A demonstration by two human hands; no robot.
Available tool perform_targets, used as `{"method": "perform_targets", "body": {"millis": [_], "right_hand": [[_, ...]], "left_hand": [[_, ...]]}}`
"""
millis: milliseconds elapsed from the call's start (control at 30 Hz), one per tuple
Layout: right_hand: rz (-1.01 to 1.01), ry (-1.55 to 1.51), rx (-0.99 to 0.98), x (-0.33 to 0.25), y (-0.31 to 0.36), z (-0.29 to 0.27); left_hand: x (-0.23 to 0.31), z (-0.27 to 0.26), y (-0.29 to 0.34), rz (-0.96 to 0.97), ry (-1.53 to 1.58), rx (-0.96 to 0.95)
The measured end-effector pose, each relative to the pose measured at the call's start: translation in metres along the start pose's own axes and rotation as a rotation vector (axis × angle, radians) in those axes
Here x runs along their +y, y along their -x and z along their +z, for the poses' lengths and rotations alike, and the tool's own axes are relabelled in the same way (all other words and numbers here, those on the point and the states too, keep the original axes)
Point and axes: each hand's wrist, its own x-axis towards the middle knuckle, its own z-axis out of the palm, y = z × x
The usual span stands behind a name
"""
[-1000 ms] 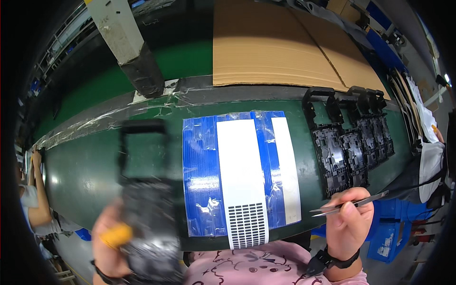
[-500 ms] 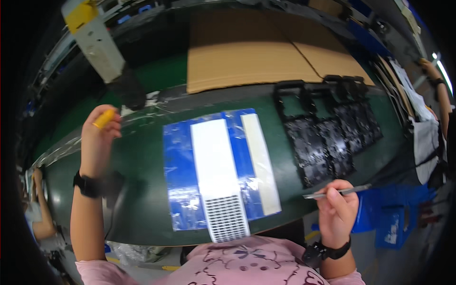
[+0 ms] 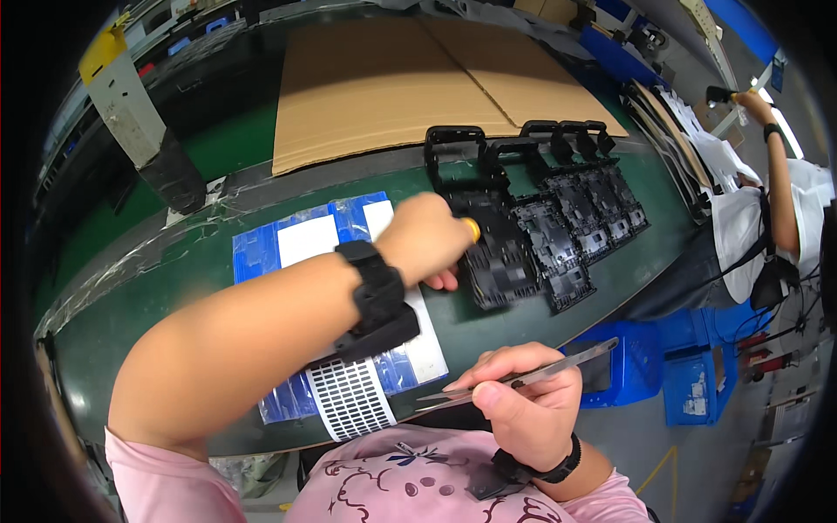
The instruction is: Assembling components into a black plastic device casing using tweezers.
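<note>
One black plastic frame (image 3: 504, 266), leftmost of a row, lies on the green surface (image 3: 96, 357) at the left hand (image 3: 425, 234). Handling appears best done by taking its edge firmly, clearing the adjacent frame (image 3: 558, 248) before any sideways pull, and keeping the tweezers (image 3: 577, 358) off its face. The left forearm (image 3: 253, 318) reaches diagonally over the blue board (image 3: 258, 254), knuckles up; its fingers are largely hidden, so grip cannot be determined. The right hand (image 3: 534, 410), raised by the near edge, pinches the tweezers between thumb and fingers, tips apart, pointing left.
</note>
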Motion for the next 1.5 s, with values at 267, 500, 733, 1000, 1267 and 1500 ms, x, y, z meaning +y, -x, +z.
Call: {"method": "perform_targets", "body": {"millis": [267,500,733,1000,1267,1500], "right_hand": [[0.048,-0.038,0.061,0.008,-0.019,0.016],[0.248,0.113,0.105,0.043,-0.041,0.038],[0.210,0.281,0.185,0.053,-0.043,0.035],[0.293,0.317,0.179,0.053,-0.047,0.037],[0.367,0.285,0.154,0.051,-0.054,0.034],[0.304,-0.060,0.143,0.036,-0.047,0.035]], "left_hand": [[-0.034,-0.084,0.102,0.532,0.672,0.349],[-0.091,-0.098,0.154,0.712,0.772,0.578],[-0.106,-0.093,0.153,0.453,0.872,0.497],[-0.104,-0.071,0.149,0.372,0.999,0.468],[-0.104,-0.064,0.149,0.368,1.091,0.341],[-0.104,-0.060,0.149,0.253,1.199,0.246]]}}
